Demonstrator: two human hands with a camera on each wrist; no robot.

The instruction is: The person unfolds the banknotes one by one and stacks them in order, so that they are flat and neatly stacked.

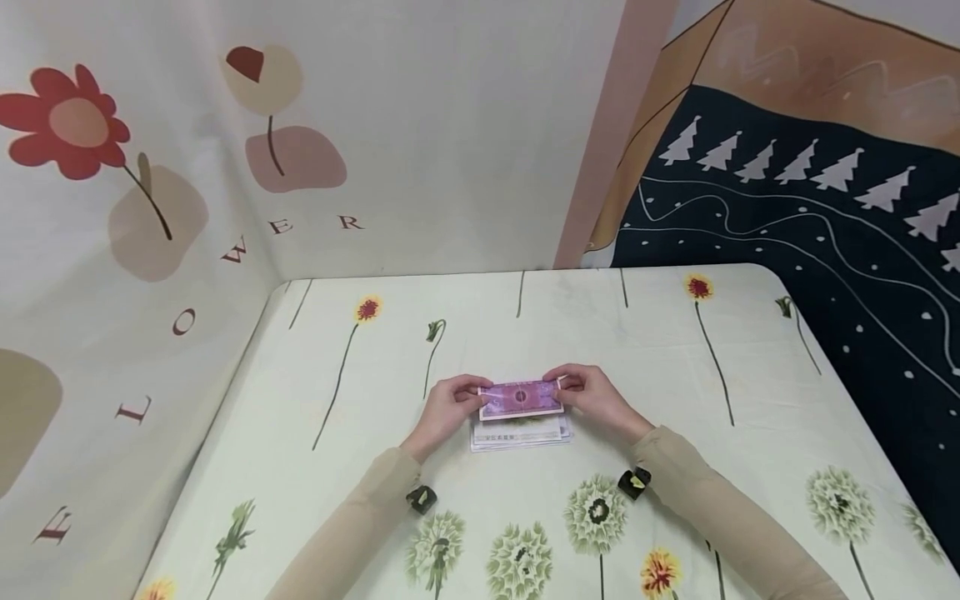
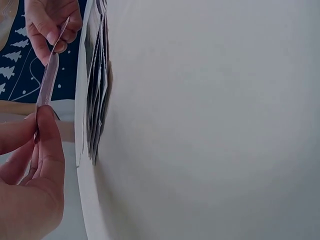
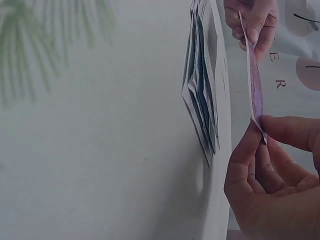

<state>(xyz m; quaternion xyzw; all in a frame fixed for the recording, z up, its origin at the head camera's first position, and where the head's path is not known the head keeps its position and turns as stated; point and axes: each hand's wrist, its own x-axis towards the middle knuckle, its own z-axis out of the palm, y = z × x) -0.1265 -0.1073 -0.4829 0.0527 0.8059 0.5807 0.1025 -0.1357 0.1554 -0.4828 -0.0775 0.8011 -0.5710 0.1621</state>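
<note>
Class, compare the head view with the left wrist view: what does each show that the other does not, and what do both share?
Only the head view shows the purple note's printed face, the flowered tablecloth and both sleeves. Only the left wrist view shows the note edge-on, lifted clear of the stack. Both show the left hand and right hand pinching the note's ends.

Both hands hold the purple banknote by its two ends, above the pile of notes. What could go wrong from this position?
1. The purple banknote is only pinched at its short ends by the left hand and the right hand, so it may sag, slip or tear if pulled too tight.
2. The pile of notes below looks loose and fanned out in the wrist views, so a hand coming down could push it out of line on the tablecloth.
</note>
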